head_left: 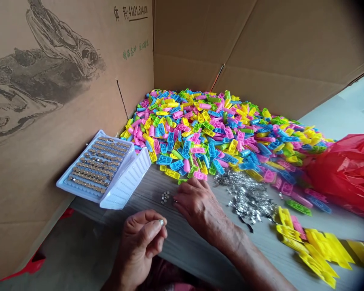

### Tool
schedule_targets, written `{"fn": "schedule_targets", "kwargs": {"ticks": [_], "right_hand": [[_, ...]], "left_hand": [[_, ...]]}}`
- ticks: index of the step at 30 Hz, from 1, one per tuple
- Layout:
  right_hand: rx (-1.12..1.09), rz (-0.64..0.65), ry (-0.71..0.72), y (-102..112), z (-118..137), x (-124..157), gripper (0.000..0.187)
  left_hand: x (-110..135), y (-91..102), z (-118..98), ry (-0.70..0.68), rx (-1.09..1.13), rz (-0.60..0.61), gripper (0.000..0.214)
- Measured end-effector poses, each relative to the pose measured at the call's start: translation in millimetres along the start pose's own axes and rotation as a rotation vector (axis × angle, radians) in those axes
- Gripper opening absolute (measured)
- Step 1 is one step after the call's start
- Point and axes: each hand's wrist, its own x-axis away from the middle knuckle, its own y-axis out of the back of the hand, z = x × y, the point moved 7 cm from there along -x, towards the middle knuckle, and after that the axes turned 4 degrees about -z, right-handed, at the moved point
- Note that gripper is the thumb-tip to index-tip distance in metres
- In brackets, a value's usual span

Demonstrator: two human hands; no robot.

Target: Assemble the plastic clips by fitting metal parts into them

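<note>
My left hand (142,244) is closed, with a small silvery button cell (161,222) pinched between thumb and forefinger. My right hand (197,202) is lowered to the table, its fingers curled and pressed together; a tiny shiny bit shows by the thumb, but what it grips is hidden. Just beyond its fingertips lies a pink plastic piece (200,176) at the edge of a big heap of small coloured plastic casings (197,133). Between my hands sits a little cluster of loose button cells (165,197).
A pale tray (121,198) with rows of button cells leans by the cardboard wall (79,93) at left. Right of my right hand lies a pile of thin metal strips (251,198). A red plastic bag (348,173) and yellow plastic parts (315,250) are at far right.
</note>
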Motion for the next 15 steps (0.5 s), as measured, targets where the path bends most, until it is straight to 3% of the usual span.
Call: {"fn": "schedule_targets", "kwargs": {"ticks": [3, 6, 10, 15], "right_hand": [[-0.049, -0.026, 0.004, 0, -2, 1, 0.026], [-0.175, -0.102, 0.004, 12, -1, 10, 0.014], [-0.75, -0.266, -0.16, 36, -7, 30, 0.005], [-1.282, -0.302, -0.383, 29, -15, 52, 0.004]], "left_hand": [[1, -0.5, 0, 0.002, 0.007, 0.012, 0.014], [2, -3.4, -1, -0.005, 0.024, 0.035, 0.012], [5, -12.1, -1, -0.011, 0.023, 0.086, 0.011], [11, -29.7, 3, -0.006, -0.037, 0.165, 0.011]]}}
